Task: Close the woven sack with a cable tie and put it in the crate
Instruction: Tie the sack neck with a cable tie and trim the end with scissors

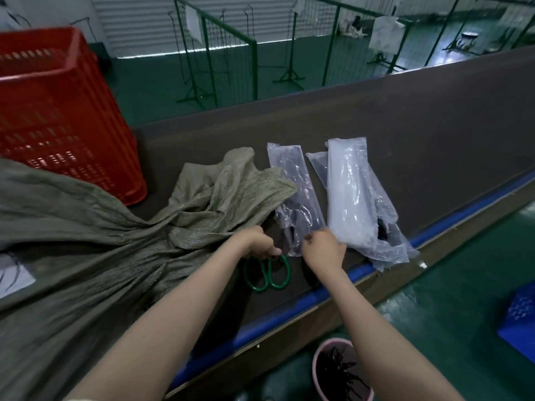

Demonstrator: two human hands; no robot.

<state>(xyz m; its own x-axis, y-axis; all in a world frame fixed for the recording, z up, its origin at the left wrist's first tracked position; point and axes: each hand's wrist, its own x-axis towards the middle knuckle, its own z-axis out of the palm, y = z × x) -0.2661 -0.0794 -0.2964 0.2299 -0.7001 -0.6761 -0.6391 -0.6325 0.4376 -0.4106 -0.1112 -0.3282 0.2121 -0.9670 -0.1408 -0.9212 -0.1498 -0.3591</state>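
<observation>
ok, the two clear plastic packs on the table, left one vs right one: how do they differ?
The left pack looks thin and mostly see-through, with dark contents low down; the right pack is bulkier and packed with milky white contents. The left pack's near end lies between the two hands; the right pack is touched by the right hand at its near end. Both are clear, crinkled plastic, lying lengthwise on the dark table.

your left hand (pixel 262 241) and right hand (pixel 324 247) are bare, no gloves; both forearms uncovered, no sleeves showing.
</observation>
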